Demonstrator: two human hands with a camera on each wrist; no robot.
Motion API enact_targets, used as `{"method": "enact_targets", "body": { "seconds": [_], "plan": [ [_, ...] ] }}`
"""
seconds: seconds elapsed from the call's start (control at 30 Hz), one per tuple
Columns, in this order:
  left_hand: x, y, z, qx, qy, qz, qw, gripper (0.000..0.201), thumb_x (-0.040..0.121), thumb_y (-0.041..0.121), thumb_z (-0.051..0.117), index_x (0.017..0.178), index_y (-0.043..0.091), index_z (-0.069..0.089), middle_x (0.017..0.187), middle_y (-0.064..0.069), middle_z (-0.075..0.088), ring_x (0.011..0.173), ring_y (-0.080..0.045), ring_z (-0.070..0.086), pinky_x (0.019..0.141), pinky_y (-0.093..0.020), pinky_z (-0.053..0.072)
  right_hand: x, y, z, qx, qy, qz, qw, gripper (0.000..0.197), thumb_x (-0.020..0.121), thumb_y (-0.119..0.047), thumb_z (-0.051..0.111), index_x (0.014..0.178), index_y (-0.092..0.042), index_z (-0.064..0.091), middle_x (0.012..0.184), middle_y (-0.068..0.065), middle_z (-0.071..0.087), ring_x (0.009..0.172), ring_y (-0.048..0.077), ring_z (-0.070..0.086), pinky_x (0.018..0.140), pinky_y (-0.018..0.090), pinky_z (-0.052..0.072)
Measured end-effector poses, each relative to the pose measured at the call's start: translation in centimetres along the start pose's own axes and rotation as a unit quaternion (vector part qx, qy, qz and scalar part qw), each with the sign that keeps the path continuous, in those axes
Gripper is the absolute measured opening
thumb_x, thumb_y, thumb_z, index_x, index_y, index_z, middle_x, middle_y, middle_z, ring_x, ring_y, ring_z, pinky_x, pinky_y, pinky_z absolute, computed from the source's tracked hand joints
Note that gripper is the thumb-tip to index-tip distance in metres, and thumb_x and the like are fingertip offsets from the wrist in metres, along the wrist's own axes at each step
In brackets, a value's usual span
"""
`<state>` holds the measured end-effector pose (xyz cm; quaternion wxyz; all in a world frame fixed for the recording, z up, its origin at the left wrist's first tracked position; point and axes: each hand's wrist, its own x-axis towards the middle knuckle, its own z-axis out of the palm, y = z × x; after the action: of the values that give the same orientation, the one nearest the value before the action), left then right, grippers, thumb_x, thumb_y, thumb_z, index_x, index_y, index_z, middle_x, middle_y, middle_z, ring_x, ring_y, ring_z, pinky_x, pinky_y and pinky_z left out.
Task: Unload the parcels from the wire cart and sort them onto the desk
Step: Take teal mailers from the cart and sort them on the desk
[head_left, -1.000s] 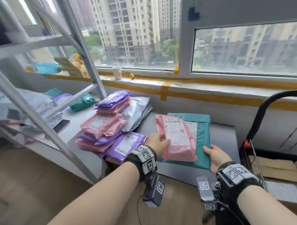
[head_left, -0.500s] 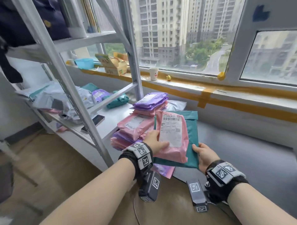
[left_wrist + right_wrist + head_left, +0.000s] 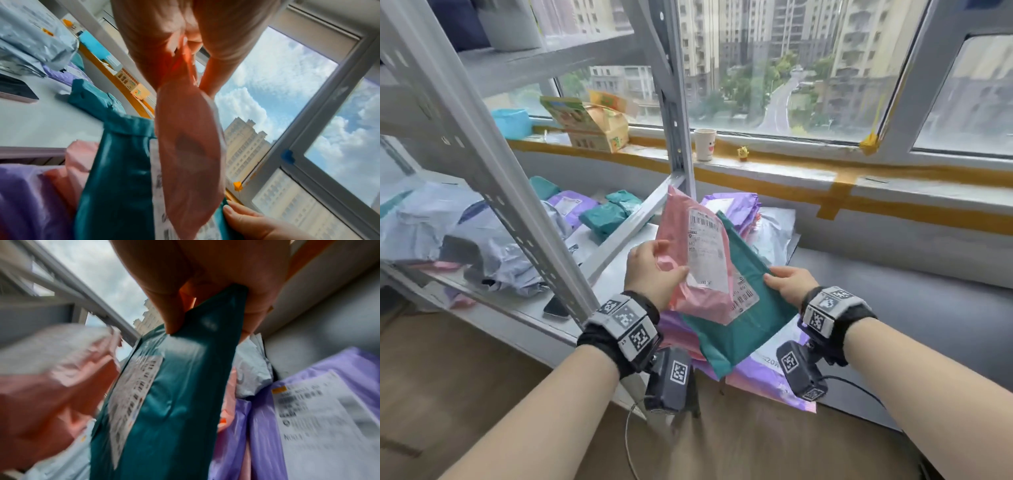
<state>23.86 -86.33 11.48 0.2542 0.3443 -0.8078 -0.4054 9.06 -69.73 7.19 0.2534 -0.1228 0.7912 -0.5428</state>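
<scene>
My left hand (image 3: 654, 270) grips a pink parcel (image 3: 698, 253) by its left edge, label side up; in the left wrist view the pink parcel (image 3: 189, 162) hangs from the pinching fingers. My right hand (image 3: 789, 286) pinches the right edge of a teal parcel (image 3: 743, 325) that lies under the pink one; the right wrist view shows thumb and fingers clamped on the teal parcel (image 3: 174, 394). Both are held tilted above a stack of purple and pink parcels (image 3: 767, 373) on the dark desk (image 3: 914, 308). The wire cart is out of view.
A grey metal rack upright (image 3: 493, 178) and diagonal brace (image 3: 633, 226) stand just left of my hands. Its white shelf (image 3: 599, 246) carries grey, teal and purple parcels and a phone (image 3: 556, 308). The windowsill (image 3: 791, 168) holds a paper cup (image 3: 704, 144) and a box.
Both parcels were lifted off the desk and carried left over the stacked parcels, tilting up. My view swung left, so the cart dropped out of sight.
</scene>
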Motion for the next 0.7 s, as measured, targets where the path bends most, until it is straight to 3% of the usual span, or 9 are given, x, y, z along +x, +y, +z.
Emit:
{"method": "enact_targets", "body": {
  "seconds": [0.07,0.13,0.17,0.27,0.4,0.47,0.57,0.63,0.7],
  "plan": [
    [0.9,-0.7,-1.0,-0.002,0.019,-0.005,1.000,0.048,0.075,0.008,0.075,0.119,0.012,0.055,0.122,-0.002,0.051,0.105,-0.012,0.051,0.091,-0.019,0.041,1.1,-1.1,1.0,-0.093,-0.020,-0.014,0.995,0.032,0.094,-0.008,0.053,0.124,-0.003,0.059,0.121,0.014,0.062,0.087,0.018,0.058,0.061,0.002,0.047],
    [1.7,-1.5,-1.7,0.002,0.039,-0.015,0.999,0.048,0.075,0.008,0.075,0.119,0.011,0.055,0.125,-0.006,0.052,0.107,-0.014,0.051,0.093,-0.020,0.040,2.6,-1.9,1.7,-0.186,-0.042,-0.025,0.981,0.032,0.094,-0.015,0.054,0.125,-0.010,0.061,0.126,0.008,0.062,0.103,0.020,0.061,0.085,0.015,0.047],
    [1.9,-1.9,-2.0,0.010,0.042,-0.021,0.999,0.047,0.075,0.007,0.074,0.119,0.011,0.056,0.127,-0.008,0.051,0.109,-0.016,0.050,0.096,-0.022,0.038,3.2,-2.3,2.0,-0.231,-0.055,-0.033,0.971,0.032,0.094,-0.018,0.053,0.125,-0.012,0.060,0.128,0.006,0.061,0.109,0.020,0.060,0.087,0.018,0.044],
    [2.3,-3.1,-2.3,0.028,0.044,-0.047,0.998,0.046,0.076,0.006,0.073,0.119,0.010,0.056,0.128,-0.009,0.051,0.116,-0.019,0.050,0.097,-0.021,0.035,5.4,-3.2,2.9,-0.324,-0.090,-0.047,0.941,0.032,0.096,-0.020,0.049,0.125,-0.013,0.060,0.126,0.006,0.061,0.108,0.020,0.058,0.079,0.016,0.037],
    [2.5,-3.8,-1.8,0.028,0.026,-0.093,0.995,0.047,0.076,0.006,0.073,0.120,0.008,0.056,0.127,-0.007,0.053,0.116,-0.020,0.052,0.094,-0.022,0.038,8.8,-2.7,3.7,-0.371,-0.069,-0.043,0.925,0.028,0.093,-0.026,0.056,0.115,-0.012,0.068,0.116,0.006,0.067,0.104,0.021,0.061,0.086,0.023,0.043],
    [2.8,-4.0,-1.1,0.005,0.008,-0.116,0.993,0.048,0.076,0.003,0.073,0.121,0.005,0.055,0.126,-0.009,0.055,0.114,-0.021,0.053,0.096,-0.026,0.042,10.1,-2.1,4.0,-0.359,-0.032,-0.047,0.931,0.024,0.087,-0.027,0.063,0.104,-0.010,0.069,0.103,0.006,0.069,0.097,0.023,0.062,0.083,0.027,0.047],
    [3.2,-4.3,0.6,-0.027,-0.019,-0.161,0.986,0.050,0.077,-0.001,0.071,0.123,0.004,0.054,0.127,-0.009,0.055,0.112,-0.024,0.056,0.099,-0.036,0.047,11.1,-1.0,3.9,-0.301,0.022,-0.022,0.953,0.025,0.081,-0.027,0.070,0.096,-0.011,0.057,0.090,0.004,0.059,0.085,0.022,0.056,0.074,0.028,0.043],
    [3.2,-4.6,1.8,-0.052,-0.036,-0.206,0.977,0.051,0.077,-0.002,0.071,0.124,0.005,0.052,0.128,-0.008,0.054,0.107,-0.026,0.059,0.095,-0.040,0.050,11.9,0.4,3.6,-0.262,0.042,0.019,0.964,0.036,0.076,-0.037,0.071,0.093,-0.013,0.050,0.088,0.007,0.056,0.078,0.022,0.052,0.067,0.030,0.041],
    [3.3,-5.1,2.8,-0.064,-0.045,-0.237,0.968,0.053,0.078,-0.002,0.071,0.126,0.005,0.051,0.129,-0.011,0.054,0.105,-0.028,0.061,0.093,-0.043,0.052,12.5,1.9,3.1,-0.253,0.013,0.075,0.964,0.062,0.063,-0.057,0.072,0.098,-0.014,0.044,0.089,0.009,0.053,0.077,0.023,0.052,0.064,0.031,0.042]
  ]
}}
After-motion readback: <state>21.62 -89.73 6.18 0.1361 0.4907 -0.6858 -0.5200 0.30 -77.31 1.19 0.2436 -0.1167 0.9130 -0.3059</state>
